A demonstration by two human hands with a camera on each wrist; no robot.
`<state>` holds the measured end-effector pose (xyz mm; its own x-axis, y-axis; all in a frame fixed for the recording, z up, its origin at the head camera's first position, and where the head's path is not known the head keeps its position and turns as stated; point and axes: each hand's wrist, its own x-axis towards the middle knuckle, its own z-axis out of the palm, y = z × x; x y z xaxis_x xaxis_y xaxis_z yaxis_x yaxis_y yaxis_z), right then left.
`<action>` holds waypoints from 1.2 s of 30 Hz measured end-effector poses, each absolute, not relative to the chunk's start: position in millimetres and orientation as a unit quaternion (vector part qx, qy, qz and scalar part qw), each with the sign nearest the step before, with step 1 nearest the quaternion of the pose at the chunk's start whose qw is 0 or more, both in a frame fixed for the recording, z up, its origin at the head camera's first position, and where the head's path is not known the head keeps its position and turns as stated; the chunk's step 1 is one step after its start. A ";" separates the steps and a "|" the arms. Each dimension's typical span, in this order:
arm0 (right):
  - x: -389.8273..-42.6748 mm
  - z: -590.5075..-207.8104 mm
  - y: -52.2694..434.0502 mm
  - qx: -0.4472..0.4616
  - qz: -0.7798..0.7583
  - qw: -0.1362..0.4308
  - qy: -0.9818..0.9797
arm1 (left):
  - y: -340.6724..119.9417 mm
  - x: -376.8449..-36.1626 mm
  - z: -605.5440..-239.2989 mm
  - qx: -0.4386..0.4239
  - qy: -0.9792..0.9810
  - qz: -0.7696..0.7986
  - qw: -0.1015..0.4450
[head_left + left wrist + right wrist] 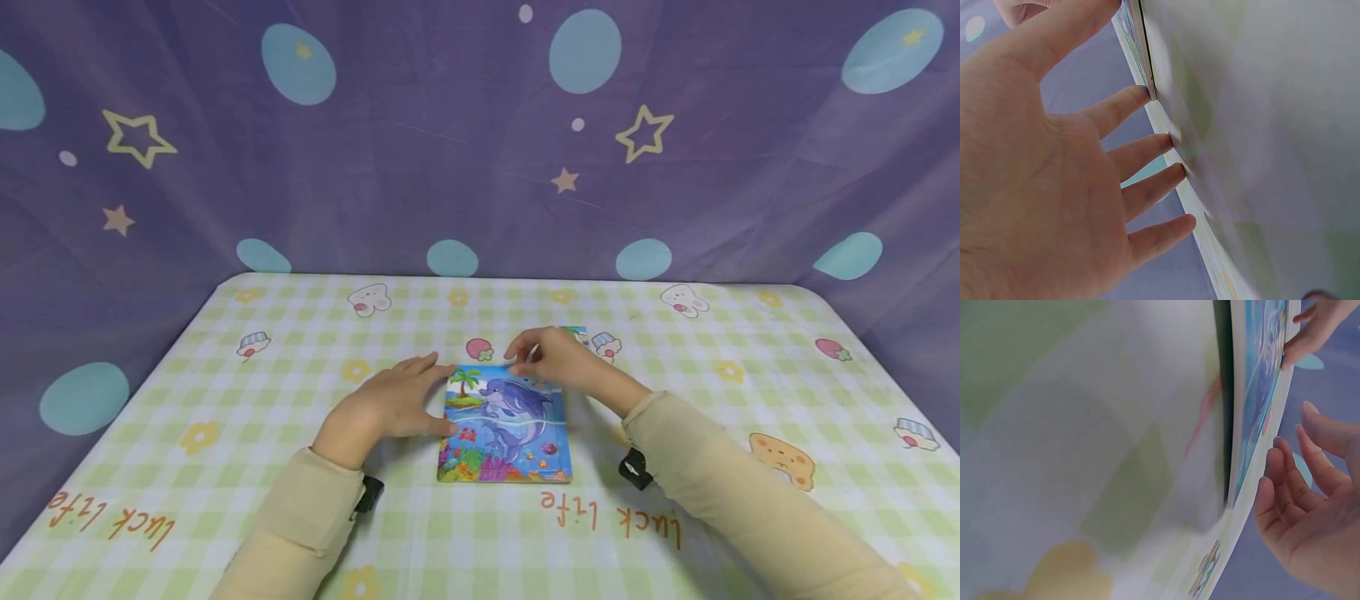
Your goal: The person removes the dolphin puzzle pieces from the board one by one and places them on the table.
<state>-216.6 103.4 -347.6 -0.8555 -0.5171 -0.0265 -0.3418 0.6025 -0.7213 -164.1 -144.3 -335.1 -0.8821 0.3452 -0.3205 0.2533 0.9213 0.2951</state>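
Note:
A dolphin jigsaw puzzle in a thin flat board lies on the table, with a palm tree, corals and fish around the dolphin. My left hand is spread at its left side, the thumb at the left edge and the index fingertip by the upper left corner. In the left wrist view the fingers are straight, their tips at the tabletop. Over the puzzle's upper right part hovers my right hand, fingers loosely bent. The right wrist view shows nothing between the right hand's fingers and thumb.
Just behind the right hand lies a small printed piece, partly hidden by it. A green-and-white checked cloth covers the table. Beyond the far edge hangs a purple curtain with stars and blue ovals.

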 end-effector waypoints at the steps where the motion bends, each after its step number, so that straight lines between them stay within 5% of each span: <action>1: -216.0 -347.6 101.5 -0.242 -0.371 0.119 0.889 | -144.3 -164.1 -335.1 0.156 0.962 0.122 0.186; 23: -205.2 -347.5 83.6 -0.279 -0.307 0.115 0.903 | -144.5 -164.2 -335.2 0.159 0.963 0.115 0.187; 36: -207.0 -347.9 77.2 -0.322 -0.243 0.166 0.900 | -144.9 -164.8 -335.4 0.160 0.962 0.118 0.188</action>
